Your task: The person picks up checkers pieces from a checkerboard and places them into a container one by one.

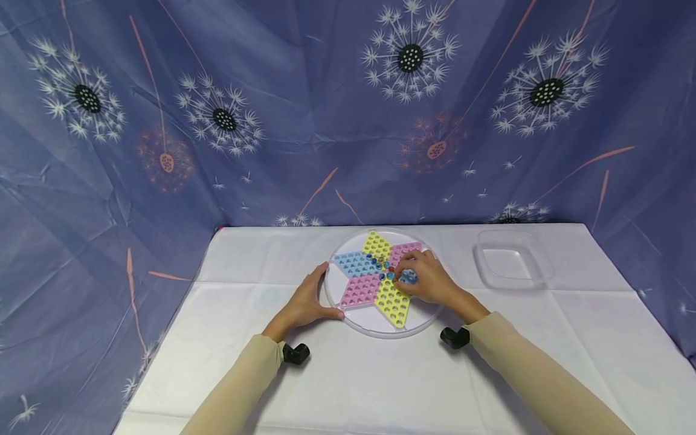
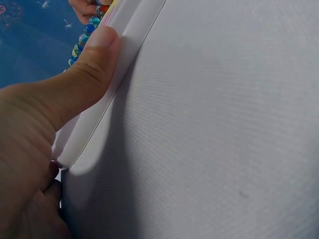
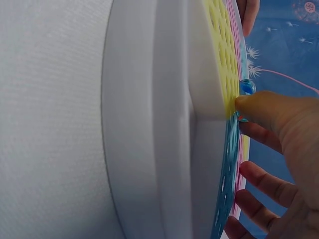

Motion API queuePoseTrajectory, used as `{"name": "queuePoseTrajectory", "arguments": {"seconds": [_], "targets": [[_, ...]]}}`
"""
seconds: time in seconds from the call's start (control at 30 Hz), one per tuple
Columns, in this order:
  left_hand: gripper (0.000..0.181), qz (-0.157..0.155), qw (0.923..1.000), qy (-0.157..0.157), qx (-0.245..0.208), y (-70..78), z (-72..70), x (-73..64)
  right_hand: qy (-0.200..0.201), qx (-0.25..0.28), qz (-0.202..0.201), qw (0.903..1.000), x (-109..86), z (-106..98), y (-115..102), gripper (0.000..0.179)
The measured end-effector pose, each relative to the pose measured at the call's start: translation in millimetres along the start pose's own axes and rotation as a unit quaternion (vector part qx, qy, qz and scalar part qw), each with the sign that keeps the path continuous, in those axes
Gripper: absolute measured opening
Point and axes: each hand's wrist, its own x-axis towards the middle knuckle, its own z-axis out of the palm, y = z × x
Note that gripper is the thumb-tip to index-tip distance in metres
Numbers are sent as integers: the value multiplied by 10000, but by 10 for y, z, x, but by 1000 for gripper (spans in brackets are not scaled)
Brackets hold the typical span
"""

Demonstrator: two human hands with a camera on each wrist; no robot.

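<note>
A round white Chinese checkers board (image 1: pixel 370 331) with a yellow, pink and blue star lies on the table. Several glass marbles (image 1: pixel 390 275) sit in holes around the star's middle. My left hand (image 1: pixel 307 302) holds the board's left rim, its thumb on the near side and the fingers farther back. Over the right part of the star is my right hand (image 1: pixel 429 279). Its thumb and forefinger pinch a small marble (image 3: pixel 242 118) down at the surface, mostly hidden by the fingertips. A blue marble (image 3: pixel 247 86) stands beside that thumb.
To the right of the board stands a clear plastic container (image 1: pixel 513 260). A white cloth (image 1: pixel 380 386) covers the table. Behind it hangs a blue curtain (image 1: pixel 326 121) with dandelion prints. Each wrist carries a black camera mount (image 1: pixel 296 354).
</note>
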Motion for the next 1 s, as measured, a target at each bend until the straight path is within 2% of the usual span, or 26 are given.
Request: {"name": "queuePoseTrajectory", "arguments": {"seconds": [0.5,0.77,1.0], "targets": [[128,101,9999,-21,64,12,11,-3,-142,-117,113,9998,16,-42,-17,9],[128,99,9998,-8,168,4,36,-11,-299,-79,-179,9994,45,-156,-5,9],[128,22,9999,39,129,12,20,-37,-237,278,-483,9982,105,-310,46,9]]}}
